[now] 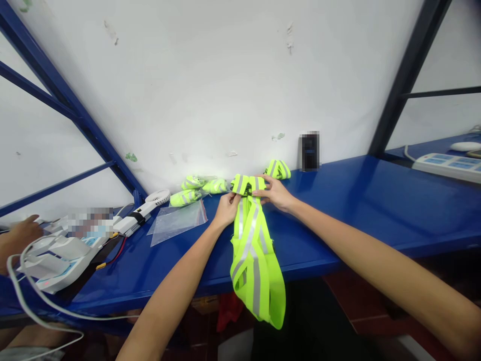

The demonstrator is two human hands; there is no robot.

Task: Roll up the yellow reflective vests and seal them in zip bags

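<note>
A neon-yellow reflective vest (255, 260) made of straps with silver stripes is between my hands, partly bunched at the top. Its long loops drape over the table's front edge. My left hand (226, 209) pinches it from the left, just below the folded part. From the right, my right hand (278, 194) grips the folded part with thumb and fingers. Behind my right hand lies another bundled yellow reflective piece (278, 169). Several similar bundles in clear bags (184, 197) rest left of my left hand, near flat clear zip bags (178, 220).
On the blue table (349, 200), a dark blurred object (309, 152) leans at the wall. At left are a white handheld fan (158, 197), a power strip (63, 268) and cables. Another person's hand (22, 238) is at far left. Blue frame posts (63, 90) flank the workspace.
</note>
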